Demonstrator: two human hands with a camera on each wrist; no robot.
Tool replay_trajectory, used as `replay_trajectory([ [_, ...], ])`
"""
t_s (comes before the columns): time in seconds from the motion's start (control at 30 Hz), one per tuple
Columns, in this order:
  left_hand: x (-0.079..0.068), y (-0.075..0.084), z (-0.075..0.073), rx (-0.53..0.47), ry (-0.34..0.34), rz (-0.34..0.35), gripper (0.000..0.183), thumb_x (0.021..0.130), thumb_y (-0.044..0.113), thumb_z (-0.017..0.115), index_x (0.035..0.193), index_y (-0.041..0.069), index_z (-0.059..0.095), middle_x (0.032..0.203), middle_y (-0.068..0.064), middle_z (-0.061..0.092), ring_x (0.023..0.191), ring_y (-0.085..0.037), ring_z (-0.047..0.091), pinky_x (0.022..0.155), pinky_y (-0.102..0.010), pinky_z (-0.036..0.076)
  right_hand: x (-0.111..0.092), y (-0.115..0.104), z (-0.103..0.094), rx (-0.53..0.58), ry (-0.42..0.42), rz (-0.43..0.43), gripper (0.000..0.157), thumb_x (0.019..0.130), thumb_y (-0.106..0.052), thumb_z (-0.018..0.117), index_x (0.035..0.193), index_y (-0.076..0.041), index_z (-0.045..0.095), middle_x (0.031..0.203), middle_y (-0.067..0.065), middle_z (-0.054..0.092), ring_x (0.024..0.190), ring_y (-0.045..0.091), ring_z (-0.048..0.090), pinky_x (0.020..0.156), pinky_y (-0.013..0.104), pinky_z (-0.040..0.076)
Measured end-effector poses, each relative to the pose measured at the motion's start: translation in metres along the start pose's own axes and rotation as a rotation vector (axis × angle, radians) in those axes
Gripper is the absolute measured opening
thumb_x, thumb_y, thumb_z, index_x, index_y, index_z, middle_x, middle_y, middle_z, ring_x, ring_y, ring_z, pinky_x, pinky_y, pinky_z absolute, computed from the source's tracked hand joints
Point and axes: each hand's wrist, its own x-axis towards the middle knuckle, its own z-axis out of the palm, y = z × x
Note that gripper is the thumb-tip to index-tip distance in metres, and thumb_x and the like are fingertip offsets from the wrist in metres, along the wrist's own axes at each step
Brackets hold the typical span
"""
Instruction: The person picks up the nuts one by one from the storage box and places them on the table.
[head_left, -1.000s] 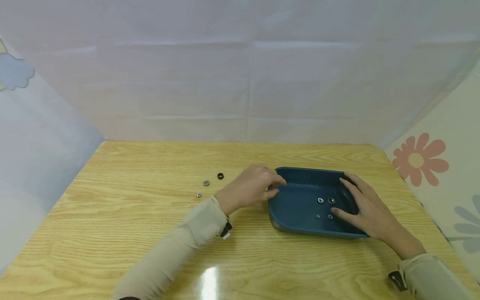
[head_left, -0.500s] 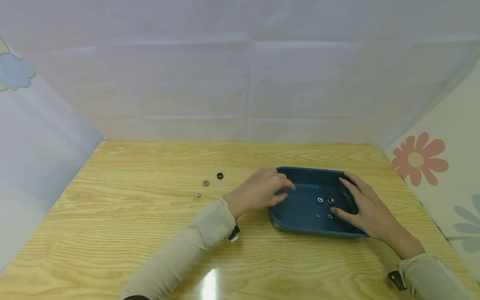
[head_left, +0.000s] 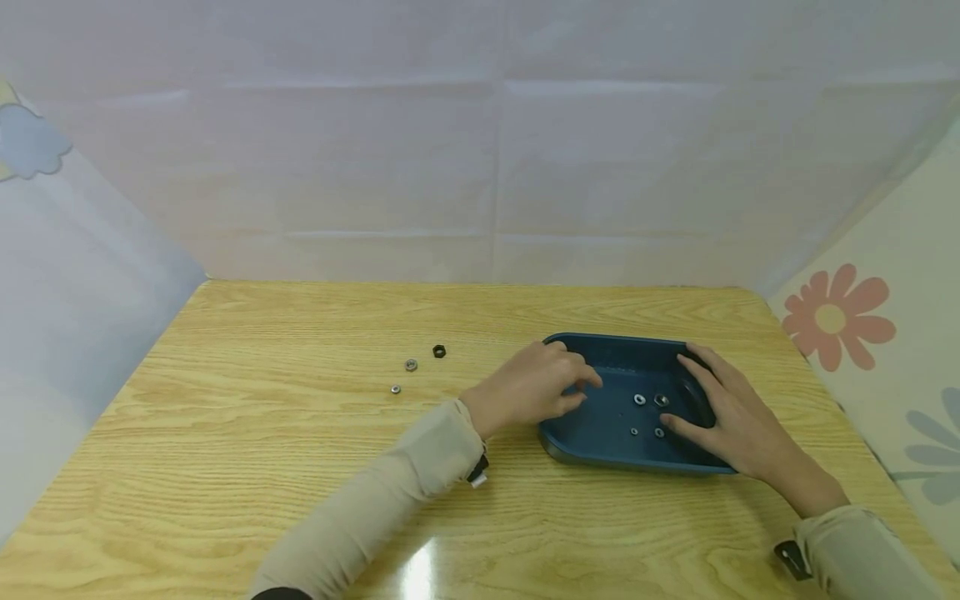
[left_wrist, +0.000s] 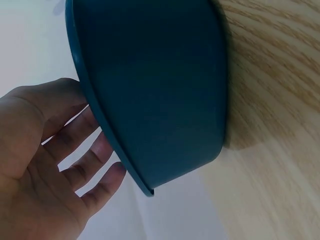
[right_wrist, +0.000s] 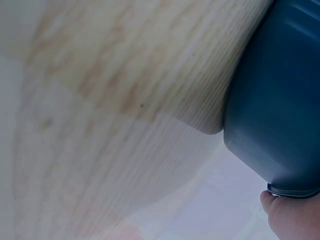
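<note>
A dark blue tray [head_left: 600, 433] stands on the table, with several metal nuts [head_left: 662, 401] on its floor. My left hand [head_left: 536, 387] reaches over its left rim, thumb and forefinger inside. The rim hides those fingertips in the left wrist view, so whether they pinch anything cannot be told; the other fingers hang loosely beside the wall. Spread and fairly straight, the fingers of my right hand [head_left: 738, 421] rest over the tray's right end, thumb inside near the nuts. Left of the tray lie a black nut [head_left: 439, 352], a silver nut [head_left: 411, 365] and a smaller one [head_left: 395, 389].
The wood-grain table [head_left: 285, 433] extends on both sides of the tray. A pale sheet [head_left: 375, 167] hangs behind it, and a flower-patterned panel [head_left: 862, 325] borders its right side.
My left hand has moved rightward, farther over the tray's left rim. The right hand, the tray and the visible nuts look unchanged.
</note>
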Motion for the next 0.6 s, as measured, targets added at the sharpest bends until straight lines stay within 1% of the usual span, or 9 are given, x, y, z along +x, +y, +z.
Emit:
replay_trajectory([
  [0.17, 0.004, 0.003, 0.003, -0.023, -0.013, 0.011, 0.031, 0.099, 0.024, 0.062, 0.129, 0.023, 0.068, 0.115, 0.007, 0.072, 0.096, -0.010, 0.062, 0.081, -0.021, 0.048, 0.000, -0.001, 0.000, 0.000, -0.002, 0.002, 0.096, 0.084, -0.041, 0.077, 0.155, 0.001, 0.027, 0.164, 0.021, 0.016, 0.143, 0.053, 0.022, 0.103, 0.074, 0.026],
  [0.33, 0.008, 0.006, 0.008, -0.037, -0.021, 0.015, 0.030, 0.099, 0.024, 0.061, 0.129, 0.022, 0.068, 0.118, 0.007, 0.071, 0.098, -0.010, 0.062, 0.090, -0.023, 0.048, 0.000, -0.001, -0.001, 0.003, -0.006, 0.007, 0.096, 0.084, -0.041, 0.077, 0.155, 0.001, 0.027, 0.163, 0.021, 0.017, 0.142, 0.054, 0.022, 0.102, 0.074, 0.026],
  [0.4, 0.010, 0.007, 0.010, -0.036, -0.024, 0.019, 0.031, 0.100, 0.024, 0.061, 0.129, 0.023, 0.067, 0.117, 0.008, 0.071, 0.098, -0.009, 0.061, 0.090, -0.022, 0.048, 0.000, -0.001, -0.001, 0.006, -0.006, 0.008, 0.096, 0.084, -0.041, 0.077, 0.155, 0.001, 0.027, 0.164, 0.021, 0.017, 0.142, 0.054, 0.022, 0.102, 0.074, 0.026],
  [0.6, 0.016, 0.011, 0.013, -0.022, -0.030, 0.031, 0.031, 0.100, 0.025, 0.061, 0.130, 0.024, 0.067, 0.113, 0.010, 0.071, 0.098, -0.008, 0.062, 0.080, -0.018, 0.047, 0.000, -0.001, 0.000, 0.006, 0.005, -0.002, 0.096, 0.084, -0.040, 0.078, 0.154, 0.001, 0.028, 0.163, 0.021, 0.017, 0.141, 0.054, 0.024, 0.101, 0.074, 0.028],
])
